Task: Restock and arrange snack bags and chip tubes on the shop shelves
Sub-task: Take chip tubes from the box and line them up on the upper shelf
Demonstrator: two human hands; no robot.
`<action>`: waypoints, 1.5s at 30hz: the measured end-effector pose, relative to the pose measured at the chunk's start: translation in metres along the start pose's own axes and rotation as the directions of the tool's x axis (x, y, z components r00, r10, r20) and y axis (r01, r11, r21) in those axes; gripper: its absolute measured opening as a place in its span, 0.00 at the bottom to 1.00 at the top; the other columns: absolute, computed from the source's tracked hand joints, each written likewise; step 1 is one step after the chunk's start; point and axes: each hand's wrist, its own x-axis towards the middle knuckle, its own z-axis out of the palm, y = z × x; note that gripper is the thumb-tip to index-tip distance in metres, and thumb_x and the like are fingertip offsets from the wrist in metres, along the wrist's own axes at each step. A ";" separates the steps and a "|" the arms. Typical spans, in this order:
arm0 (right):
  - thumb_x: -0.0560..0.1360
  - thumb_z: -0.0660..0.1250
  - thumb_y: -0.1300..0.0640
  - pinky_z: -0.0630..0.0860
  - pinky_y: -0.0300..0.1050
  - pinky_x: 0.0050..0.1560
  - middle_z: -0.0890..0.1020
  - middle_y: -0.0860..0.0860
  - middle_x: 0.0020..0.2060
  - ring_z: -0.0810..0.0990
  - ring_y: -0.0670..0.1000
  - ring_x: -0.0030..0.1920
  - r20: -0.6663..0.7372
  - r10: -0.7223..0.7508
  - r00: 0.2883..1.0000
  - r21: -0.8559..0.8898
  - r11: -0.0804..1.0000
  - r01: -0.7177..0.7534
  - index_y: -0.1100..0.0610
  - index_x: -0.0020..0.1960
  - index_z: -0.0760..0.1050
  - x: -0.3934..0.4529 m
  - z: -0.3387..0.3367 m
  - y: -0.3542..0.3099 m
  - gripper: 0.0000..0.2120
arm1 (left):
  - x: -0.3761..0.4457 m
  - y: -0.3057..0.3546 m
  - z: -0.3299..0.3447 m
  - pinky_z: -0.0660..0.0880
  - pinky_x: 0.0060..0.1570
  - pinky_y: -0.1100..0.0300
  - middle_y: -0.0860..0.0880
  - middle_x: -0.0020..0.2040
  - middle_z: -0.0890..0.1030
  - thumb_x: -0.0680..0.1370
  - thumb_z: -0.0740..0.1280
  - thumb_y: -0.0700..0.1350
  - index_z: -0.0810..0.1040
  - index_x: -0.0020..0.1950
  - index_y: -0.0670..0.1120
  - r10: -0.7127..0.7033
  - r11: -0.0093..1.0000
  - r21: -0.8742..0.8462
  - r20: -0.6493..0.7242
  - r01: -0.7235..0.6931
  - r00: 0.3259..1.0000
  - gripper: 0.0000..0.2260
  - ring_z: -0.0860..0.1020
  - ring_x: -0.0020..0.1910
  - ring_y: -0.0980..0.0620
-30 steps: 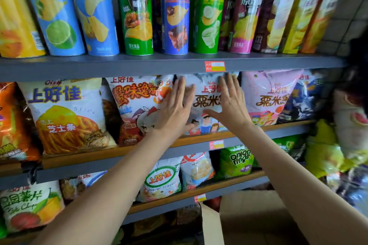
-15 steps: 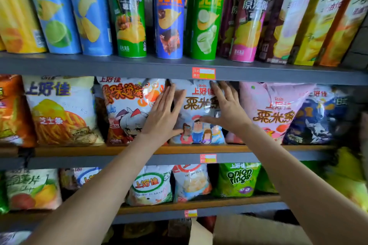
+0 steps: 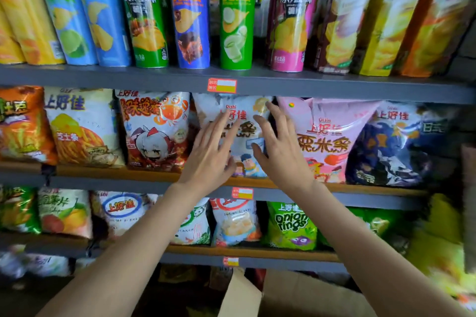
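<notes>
A white and light-blue snack bag (image 3: 242, 121) stands upright on the middle shelf (image 3: 108, 172), between a crab-print bag (image 3: 154, 131) and a pink bag (image 3: 327, 136). My left hand (image 3: 211, 154) lies flat on the bag's left side, fingers straight. With fingers spread and loosely straight, my right hand (image 3: 280, 152) touches its right side. Neither hand grips anything. Chip tubes (image 3: 190, 13) stand in a row on the top shelf (image 3: 154, 77).
More snack bags fill the lower shelf (image 3: 244, 249), among them a green onion-rings bag (image 3: 291, 226). An open cardboard box (image 3: 296, 296) sits on the floor below. Yellow and green bags (image 3: 443, 239) hang at the right. Price tags (image 3: 222, 85) mark the shelf edges.
The camera has tilted and moved closer, so the shelves look level. Both hands stay flat on the white bag, and the bag stands a little straighter than a second ago.
</notes>
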 end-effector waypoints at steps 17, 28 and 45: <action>0.65 0.75 0.44 0.45 0.51 0.74 0.51 0.59 0.75 0.44 0.59 0.76 0.231 0.330 0.915 -0.156 0.941 -0.299 0.59 0.76 0.51 -0.016 -0.072 0.108 0.50 | 0.072 0.077 0.033 0.46 0.65 0.28 0.42 0.77 0.42 0.67 0.72 0.61 0.38 0.74 0.54 0.000 0.998 0.056 0.201 -0.012 0.980 0.51 0.44 0.73 0.31; 0.64 0.76 0.45 0.51 0.53 0.74 0.51 0.56 0.76 0.45 0.56 0.76 0.267 0.291 0.919 0.026 0.951 -0.308 0.54 0.76 0.50 -0.016 -0.060 0.135 0.51 | 0.073 0.069 0.050 0.46 0.60 0.28 0.37 0.75 0.57 0.59 0.76 0.63 0.51 0.75 0.52 0.033 0.992 0.116 0.098 -0.044 0.995 0.52 0.55 0.71 0.28; 0.68 0.75 0.51 0.61 0.60 0.68 0.56 0.63 0.72 0.56 0.63 0.70 0.073 0.292 0.954 -0.073 0.955 -0.287 0.57 0.73 0.61 -0.059 -0.072 0.117 0.39 | 0.051 0.089 0.032 0.55 0.63 0.30 0.35 0.73 0.62 0.64 0.75 0.59 0.58 0.74 0.48 0.039 0.981 0.187 0.022 -0.042 0.999 0.45 0.62 0.69 0.30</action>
